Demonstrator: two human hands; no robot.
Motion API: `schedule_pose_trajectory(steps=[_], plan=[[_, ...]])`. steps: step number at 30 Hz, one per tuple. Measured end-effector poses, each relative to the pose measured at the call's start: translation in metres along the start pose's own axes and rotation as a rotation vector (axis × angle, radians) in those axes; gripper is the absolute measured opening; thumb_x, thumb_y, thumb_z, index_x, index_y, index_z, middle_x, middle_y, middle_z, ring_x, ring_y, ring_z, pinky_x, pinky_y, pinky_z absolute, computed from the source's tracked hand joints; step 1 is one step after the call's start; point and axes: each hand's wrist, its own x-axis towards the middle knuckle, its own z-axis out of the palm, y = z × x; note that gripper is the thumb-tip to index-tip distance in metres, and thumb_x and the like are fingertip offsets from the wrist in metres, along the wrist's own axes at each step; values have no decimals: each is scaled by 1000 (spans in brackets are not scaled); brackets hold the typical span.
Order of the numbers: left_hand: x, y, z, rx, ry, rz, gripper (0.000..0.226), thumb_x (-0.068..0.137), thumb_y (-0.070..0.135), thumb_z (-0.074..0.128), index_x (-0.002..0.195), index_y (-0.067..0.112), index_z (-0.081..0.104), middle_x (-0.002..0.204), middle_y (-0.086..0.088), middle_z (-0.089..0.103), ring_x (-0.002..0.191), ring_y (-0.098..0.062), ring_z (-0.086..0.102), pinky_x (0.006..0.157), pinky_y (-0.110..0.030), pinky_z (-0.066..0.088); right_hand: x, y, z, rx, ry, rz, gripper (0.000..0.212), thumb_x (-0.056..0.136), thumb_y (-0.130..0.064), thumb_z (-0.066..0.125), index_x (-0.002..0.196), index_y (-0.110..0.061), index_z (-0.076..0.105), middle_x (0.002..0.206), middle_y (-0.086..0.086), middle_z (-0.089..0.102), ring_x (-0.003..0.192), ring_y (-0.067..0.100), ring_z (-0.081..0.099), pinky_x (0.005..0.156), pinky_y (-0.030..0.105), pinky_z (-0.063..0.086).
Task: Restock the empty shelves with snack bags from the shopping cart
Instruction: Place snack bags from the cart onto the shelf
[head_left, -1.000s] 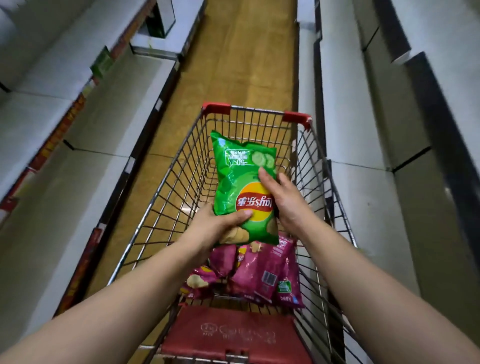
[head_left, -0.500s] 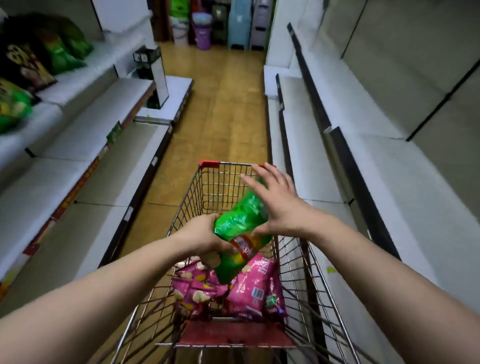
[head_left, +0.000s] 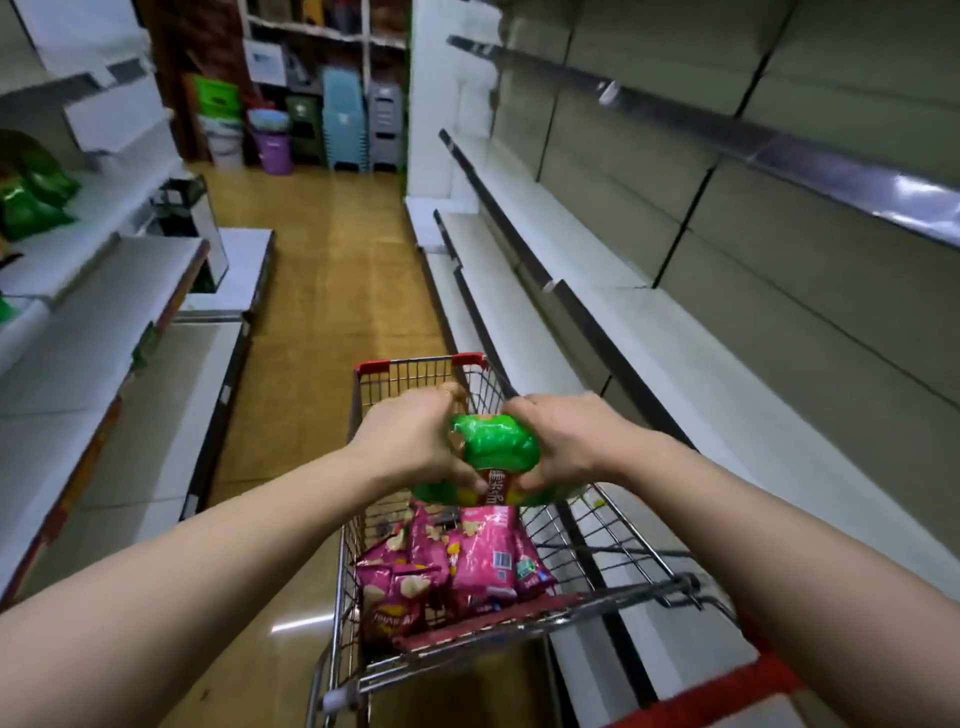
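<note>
A green chip bag (head_left: 493, 447) is held above the wire shopping cart (head_left: 415, 371), gripped from both sides. My left hand (head_left: 415, 441) clasps its left edge and my right hand (head_left: 561, 441) clasps its right edge. Below the bag, several pink snack bags (head_left: 467, 566) lie at the near end of the cart basket. Bare white shelves (head_left: 649, 332) run along the right side of the aisle. More white shelves (head_left: 104, 291) line the left side, with green bags (head_left: 31, 208) standing on an upper level there.
The wooden aisle floor (head_left: 322, 270) stretches ahead of the cart. Stacked plastic stools (head_left: 343, 124) and buckets (head_left: 272, 145) stand at the far end. A small dark box (head_left: 187, 208) sits on the left shelving. The cart's red handle (head_left: 727, 691) is at bottom right.
The view has tilted up along the aisle. My right hand, spread above the bag before, has closed on the bag's right edge. The bag is now held higher, between both hands.
</note>
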Motion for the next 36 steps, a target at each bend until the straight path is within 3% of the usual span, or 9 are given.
schedule_pose_trajectory(steps=[7, 11, 16, 18, 21, 23, 26, 31, 36], plan=[[-22, 29, -26, -452, 154, 138, 113, 46, 43, 90, 140, 22, 31, 136, 2, 46, 119, -18, 51, 98, -42, 48, -62, 0, -38, 71, 80, 243, 59, 68, -55, 69, 117, -29, 47, 109, -5, 62, 97, 18, 58, 77, 30, 44], [-22, 48, -32, -922, 168, 131, 104, 59, 24, 87, 143, 16, 26, 125, -4, 47, 111, -17, 51, 81, -27, 51, -100, 9, -57, 353, 163, 421, 56, 66, -49, 76, 113, -29, 53, 104, -6, 65, 95, 14, 61, 81, 30, 50], [-18, 76, -25, -1291, 134, 123, 110, 53, 47, 86, 141, 14, 29, 128, -9, 48, 114, -21, 51, 84, -25, 44, -162, 19, -79, 764, 411, 496, 37, 66, -27, 84, 93, -30, 60, 98, -5, 70, 91, 12, 65, 84, 27, 52], [-22, 98, -19, -1368, 85, 141, 116, 45, 62, 76, 140, 15, 31, 125, -10, 51, 114, -24, 53, 91, -32, 45, -190, 22, -85, 881, 564, 555, 33, 66, -26, 84, 91, -27, 61, 96, -3, 71, 89, 14, 67, 83, 30, 53], [-35, 149, -3, -1461, -106, 229, 102, 55, 46, 86, 137, 12, 36, 114, -9, 57, 102, -24, 59, 76, -28, 53, -239, 18, -88, 1121, 804, 594, 34, 70, -17, 80, 100, -16, 65, 91, 1, 73, 82, 15, 70, 78, 30, 57], [-48, 191, 6, -1498, -243, 328, 112, 42, 44, 89, 136, 12, 36, 108, -9, 59, 88, -18, 65, 65, -27, 56, -277, 15, -89, 1277, 921, 601, 38, 66, -16, 78, 101, -11, 64, 86, 4, 75, 76, 17, 71, 70, 29, 58], [-74, 253, 16, -1461, -380, 492, 128, 20, 64, 88, 131, 19, 42, 111, -5, 65, 93, -17, 69, 80, -40, 55, -340, 13, -90, 1322, 1045, 618, 47, 59, -18, 84, 101, -11, 64, 90, 7, 75, 81, 22, 72, 71, 32, 58], [-138, 350, 23, -1416, -593, 700, 115, 31, 52, 93, 130, 17, 45, 122, -8, 65, 113, -25, 63, 94, -43, 51, -446, 3, -94, 1314, 1262, 688, 54, 60, -20, 76, 109, -9, 57, 97, 12, 73, 84, 25, 71, 72, 34, 59], [-201, 436, 23, -1440, -646, 744, 72, 47, 30, 84, 112, 13, 58, 101, -6, 73, 89, -20, 71, 69, -32, 59, -542, -2, -93, 1288, 1478, 802, 70, 59, -26, 79, 119, -3, 51, 103, 16, 71, 86, 28, 71, 70, 37, 59]])
